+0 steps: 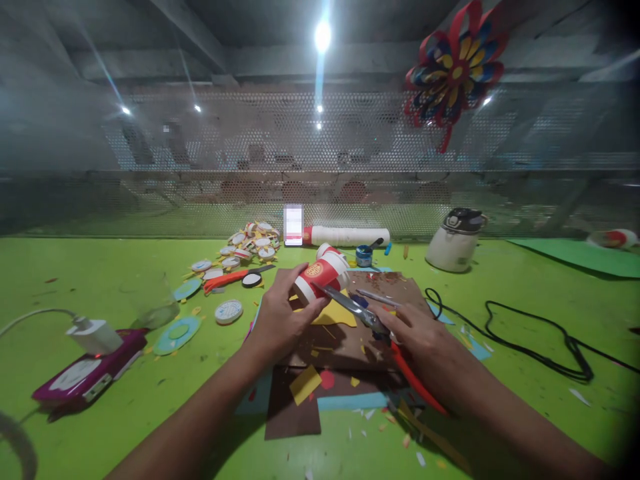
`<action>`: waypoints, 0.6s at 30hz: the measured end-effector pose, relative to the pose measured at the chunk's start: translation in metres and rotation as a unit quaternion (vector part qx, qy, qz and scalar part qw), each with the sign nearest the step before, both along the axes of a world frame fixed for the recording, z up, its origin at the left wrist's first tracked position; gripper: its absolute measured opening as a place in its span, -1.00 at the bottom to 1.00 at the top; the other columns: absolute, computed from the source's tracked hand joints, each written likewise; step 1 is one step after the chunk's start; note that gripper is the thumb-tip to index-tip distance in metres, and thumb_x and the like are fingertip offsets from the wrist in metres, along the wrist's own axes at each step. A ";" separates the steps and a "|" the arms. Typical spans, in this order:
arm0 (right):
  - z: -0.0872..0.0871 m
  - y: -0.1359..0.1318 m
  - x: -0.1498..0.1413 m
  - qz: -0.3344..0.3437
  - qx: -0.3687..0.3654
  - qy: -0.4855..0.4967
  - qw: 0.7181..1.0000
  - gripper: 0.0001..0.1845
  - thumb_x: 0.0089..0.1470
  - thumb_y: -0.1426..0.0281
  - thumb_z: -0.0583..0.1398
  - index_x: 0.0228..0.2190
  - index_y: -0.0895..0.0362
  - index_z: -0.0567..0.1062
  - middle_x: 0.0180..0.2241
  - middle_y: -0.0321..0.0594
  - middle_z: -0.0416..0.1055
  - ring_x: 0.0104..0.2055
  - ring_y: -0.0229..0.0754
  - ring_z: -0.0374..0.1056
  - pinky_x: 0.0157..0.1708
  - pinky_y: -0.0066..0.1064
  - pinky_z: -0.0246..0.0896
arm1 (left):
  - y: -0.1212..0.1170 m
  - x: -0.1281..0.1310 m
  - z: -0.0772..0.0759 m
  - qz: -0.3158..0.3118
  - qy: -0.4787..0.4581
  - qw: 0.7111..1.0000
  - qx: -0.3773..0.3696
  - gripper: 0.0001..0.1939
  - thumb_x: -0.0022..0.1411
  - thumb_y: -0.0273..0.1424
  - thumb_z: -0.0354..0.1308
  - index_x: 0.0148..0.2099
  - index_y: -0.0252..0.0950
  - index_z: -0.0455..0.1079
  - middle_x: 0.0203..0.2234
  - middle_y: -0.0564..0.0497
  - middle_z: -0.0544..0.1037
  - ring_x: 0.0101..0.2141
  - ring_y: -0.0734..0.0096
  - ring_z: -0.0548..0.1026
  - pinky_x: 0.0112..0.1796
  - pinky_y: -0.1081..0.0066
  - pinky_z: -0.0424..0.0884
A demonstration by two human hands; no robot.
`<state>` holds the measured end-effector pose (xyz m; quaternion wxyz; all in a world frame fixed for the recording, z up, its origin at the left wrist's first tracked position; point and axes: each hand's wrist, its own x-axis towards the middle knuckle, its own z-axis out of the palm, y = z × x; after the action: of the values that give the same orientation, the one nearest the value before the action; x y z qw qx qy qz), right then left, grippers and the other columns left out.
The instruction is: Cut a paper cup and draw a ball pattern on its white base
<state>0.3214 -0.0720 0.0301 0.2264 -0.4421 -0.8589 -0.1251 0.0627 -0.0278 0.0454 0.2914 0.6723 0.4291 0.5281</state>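
My left hand (284,319) is closed around a red and white paper cup (327,272) with a round yellow print, tilted on its side. Another cup (325,251) shows just behind it. In my right hand (419,337) is a pair of scissors (356,309) with red handles. One blade points left, its tip at the cup's wall near the left thumb. A slim grey pointed piece (376,297) lies along the right fingers; whether it is the other blade or a separate tool, I cannot tell. Beneath the hands are a brown board (350,348) and yellow foam sheet (334,313).
Round foam-trimmed discs (253,241) are heaped at the back left, near an orange-handled cutter (231,280). A purple power strip (93,370) stands left. Stacked white cups (350,237), a blue jar (364,255), a kettle (455,241) and a black cable (540,347) lie beyond and right.
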 end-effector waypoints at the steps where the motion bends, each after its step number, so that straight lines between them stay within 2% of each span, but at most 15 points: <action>1: 0.001 0.000 0.000 -0.002 -0.006 0.001 1.000 -0.45 0.21 0.55 0.07 0.21 0.08 0.36 -0.06 0.07 0.51 -0.09 0.02 0.49 -0.15 -0.20 0.45 | 0.000 0.000 0.000 -0.002 0.001 1.000 0.003 -0.34 0.11 -0.21 0.34 0.23 -0.29 0.34 0.00 -0.21 0.50 -0.10 0.11 0.54 -0.12 0.17 0.53; 5: 0.005 -0.001 0.002 0.004 -0.028 0.015 0.999 -0.42 0.20 0.55 0.07 0.23 0.06 0.35 -0.05 0.07 0.51 -0.11 0.02 0.50 -0.19 -0.20 0.47 | 0.004 0.000 -0.004 -0.007 0.008 1.000 0.027 -0.33 0.09 -0.22 0.33 0.22 -0.31 0.35 0.00 -0.23 0.50 -0.14 0.13 0.56 -0.15 0.14 0.56; 11: 0.009 -0.003 0.001 0.033 -0.038 0.032 0.998 -0.37 0.17 0.56 0.10 0.25 0.00 0.31 0.06 0.04 0.49 0.01 0.05 0.48 -0.04 -0.12 0.43 | 0.008 -0.001 -0.013 0.004 0.024 0.997 0.073 -0.32 0.09 -0.22 0.31 0.24 -0.30 0.33 0.02 -0.24 0.47 -0.06 0.05 0.53 -0.10 0.03 0.55; 18: 0.008 -0.005 0.000 0.031 -0.043 0.044 0.998 -0.46 0.17 0.52 0.12 0.17 0.04 0.41 0.01 0.03 0.54 0.02 0.06 0.49 -0.02 -0.11 0.43 | 0.005 -0.002 -0.010 -0.008 0.030 0.997 0.076 -0.34 0.13 -0.24 0.31 0.25 -0.32 0.32 0.02 -0.25 0.49 -0.10 0.10 0.55 -0.10 0.08 0.56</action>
<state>0.3219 -0.0768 0.0381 0.2480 -0.4299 -0.8660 -0.0612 0.0611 -0.0232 0.0358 0.2310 0.7111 0.3913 0.5365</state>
